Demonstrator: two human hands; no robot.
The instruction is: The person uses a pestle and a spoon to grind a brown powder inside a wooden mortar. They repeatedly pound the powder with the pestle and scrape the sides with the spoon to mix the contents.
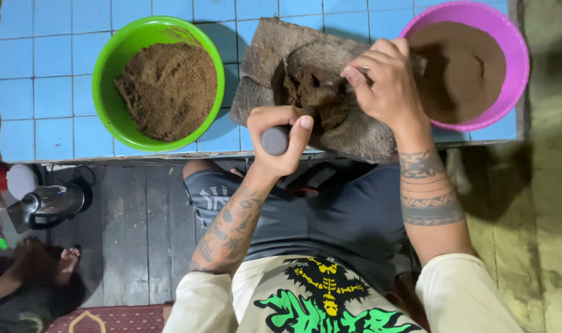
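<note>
Head view, looking straight down: much of what the hands work on is covered by the hands themselves. The left hand (279, 139) is clenched round a dark grey, round-ended handle (274, 140); only its blunt end shows, so what kind of tool it is cannot be told. The right hand (382, 80) is curled, fingers together, pressed on a clump of brown powder (308, 86), and seems to pinch a thin pale thing whose shape is hard to make out. The two hands are near each other but not touching.

Under them lies a rough, fibrous grey-brown mat (268, 49), ragged-edged, its right end tucked beneath the pink bowl (515, 55) and its near edge at the counter's lip. That bowl is smooth plastic, round, cut off at the top edge, holding fine, dark, packed powder. To the left a glossy green plastic bowl (108, 68) holds coarser, lighter, crumbly brown powder. Both stand on a counter of square pale-blue tiles (40, 68) with white grout.

Below the counter, dark floorboards; at the left a shiny metal kettle (49, 200), partly cut off, and another person's bare foot (65, 259) in shadow. The shirt carries a green, yellow and black printed figure (321, 296), cropped at the bottom.
</note>
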